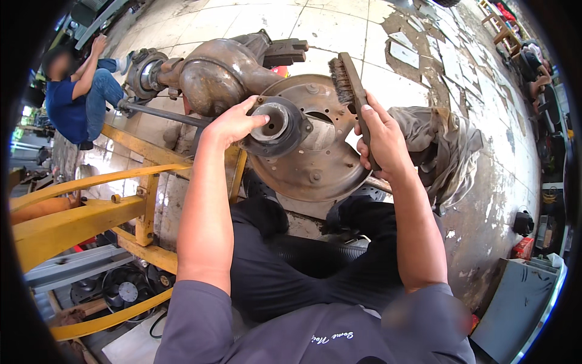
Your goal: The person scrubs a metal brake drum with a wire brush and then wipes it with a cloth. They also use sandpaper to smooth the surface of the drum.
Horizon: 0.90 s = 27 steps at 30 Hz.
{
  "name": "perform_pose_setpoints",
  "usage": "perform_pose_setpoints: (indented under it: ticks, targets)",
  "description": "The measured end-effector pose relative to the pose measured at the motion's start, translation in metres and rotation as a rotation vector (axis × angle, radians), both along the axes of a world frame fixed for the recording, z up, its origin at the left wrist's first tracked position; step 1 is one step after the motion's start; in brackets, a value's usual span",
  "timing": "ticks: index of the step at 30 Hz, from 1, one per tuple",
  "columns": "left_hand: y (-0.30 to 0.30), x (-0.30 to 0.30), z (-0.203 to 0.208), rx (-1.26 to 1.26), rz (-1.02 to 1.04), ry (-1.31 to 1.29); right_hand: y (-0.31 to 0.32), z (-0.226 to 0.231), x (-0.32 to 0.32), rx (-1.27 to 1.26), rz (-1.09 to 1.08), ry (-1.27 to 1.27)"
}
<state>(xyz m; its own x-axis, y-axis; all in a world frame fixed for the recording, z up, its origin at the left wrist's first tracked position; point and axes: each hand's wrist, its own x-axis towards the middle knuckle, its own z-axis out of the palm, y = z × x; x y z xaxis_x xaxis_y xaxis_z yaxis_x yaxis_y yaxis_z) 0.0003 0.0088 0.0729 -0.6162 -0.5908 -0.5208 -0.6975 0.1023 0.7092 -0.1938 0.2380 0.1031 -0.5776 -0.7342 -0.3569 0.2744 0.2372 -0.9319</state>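
Observation:
My left hand (233, 124) grips a dark flanged metal hub (285, 145), its thumb on the pale ring around the hub's bore and its other fingers mostly hidden. Behind the hub stands a large round brown metal plate (315, 176) with holes and bolts. In my right hand (385, 136) is a wire brush (354, 79), held by its long handle. Its dark bristles face left, apart from the hub. Beyond my left hand lies a rusty axle housing (212, 70) with a bulging round middle.
A yellow metal frame (85, 224) stands at the left, near a dark bar (163, 113). Grey-beige cloth (451, 151) drapes over something at the right. A person (76, 97) sits at the far left. Broken tiles (448, 60) lie far right; a grey metal box (515, 309) stands near right.

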Motion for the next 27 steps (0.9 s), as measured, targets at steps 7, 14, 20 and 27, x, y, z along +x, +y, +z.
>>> perform_pose_setpoints:
  ticks: [7, 14, 20, 27]
  targets:
    - [-0.004, 0.008, 0.001, -0.019, -0.037, 0.048, -0.003, 0.027, -0.006, -0.126, -0.020, 0.071]
    - [0.005, -0.002, 0.005, -0.077, -0.017, 0.005, 0.021, 0.040, -0.023, -0.149, -0.183, 0.116]
    - [0.010, 0.000, 0.006, -0.118, 0.058, -0.046, 0.023, 0.044, -0.026, -0.136, -0.223, 0.135]
    - [0.010, -0.005, 0.016, 0.031, 0.113, -0.088, 0.022, 0.041, -0.025, -0.131, -0.195, 0.147]
